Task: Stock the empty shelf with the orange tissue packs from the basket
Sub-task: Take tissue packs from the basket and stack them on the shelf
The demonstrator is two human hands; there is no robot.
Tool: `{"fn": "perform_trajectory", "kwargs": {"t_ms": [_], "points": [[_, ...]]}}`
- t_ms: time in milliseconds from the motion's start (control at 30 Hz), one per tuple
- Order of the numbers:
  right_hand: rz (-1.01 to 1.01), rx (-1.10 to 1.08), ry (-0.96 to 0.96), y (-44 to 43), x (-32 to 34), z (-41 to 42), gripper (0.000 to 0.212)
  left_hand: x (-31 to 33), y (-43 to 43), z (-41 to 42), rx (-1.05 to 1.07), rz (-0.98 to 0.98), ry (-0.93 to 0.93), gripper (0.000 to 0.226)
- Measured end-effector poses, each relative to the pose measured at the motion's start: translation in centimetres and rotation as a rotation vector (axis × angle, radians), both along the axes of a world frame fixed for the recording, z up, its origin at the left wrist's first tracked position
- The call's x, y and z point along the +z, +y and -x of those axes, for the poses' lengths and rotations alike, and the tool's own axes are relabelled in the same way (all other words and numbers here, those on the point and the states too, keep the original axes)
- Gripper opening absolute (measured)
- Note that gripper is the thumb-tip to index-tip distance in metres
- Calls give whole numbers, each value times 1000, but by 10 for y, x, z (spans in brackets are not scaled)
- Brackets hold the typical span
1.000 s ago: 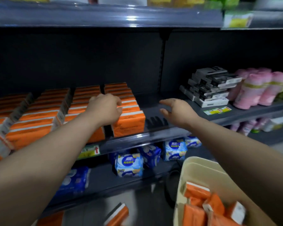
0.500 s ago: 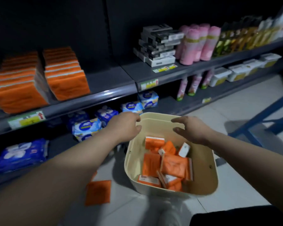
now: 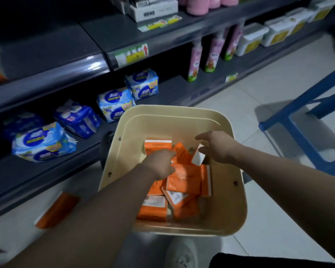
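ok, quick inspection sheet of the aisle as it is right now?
surface: gray shelf, a bare stretch in view; pale tiled floor below.
job's things: cream basket holding a loose heap of orange tissue packs.
clutter: one orange pack lying on the floor, left of the basket.
hands: left hand down among the packs, grip unclear; right hand over the basket, fingers spread, holding nothing.
cables: nothing seen.
surroundings: blue-white wrapped packs on the lower shelf, white tubs, blue frame at right.
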State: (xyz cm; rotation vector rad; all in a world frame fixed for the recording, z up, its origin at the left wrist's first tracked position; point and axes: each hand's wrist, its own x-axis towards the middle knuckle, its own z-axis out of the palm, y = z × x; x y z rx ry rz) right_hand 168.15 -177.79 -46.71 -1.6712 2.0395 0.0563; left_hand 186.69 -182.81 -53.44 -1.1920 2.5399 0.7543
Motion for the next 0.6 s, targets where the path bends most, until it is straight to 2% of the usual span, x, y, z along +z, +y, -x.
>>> {"fn": "perform_trajectory", "kwargs": {"t_ms": [167,300,500,600], "points": [[-5,-19,-25,-6,-25,19,47,-45,-1,27,-148,-5,-205,70],[1,-72,-79,-15,-36,23,46,-64,4,25,-204,88,-221,70],[-12,-114,-100,-31,-43,22,44,-39,-8,2,-72,66,-250,68],[-30,-67,-76,-38,-45,15,45,-4,-30,-24,51,29,-114,50]]}}
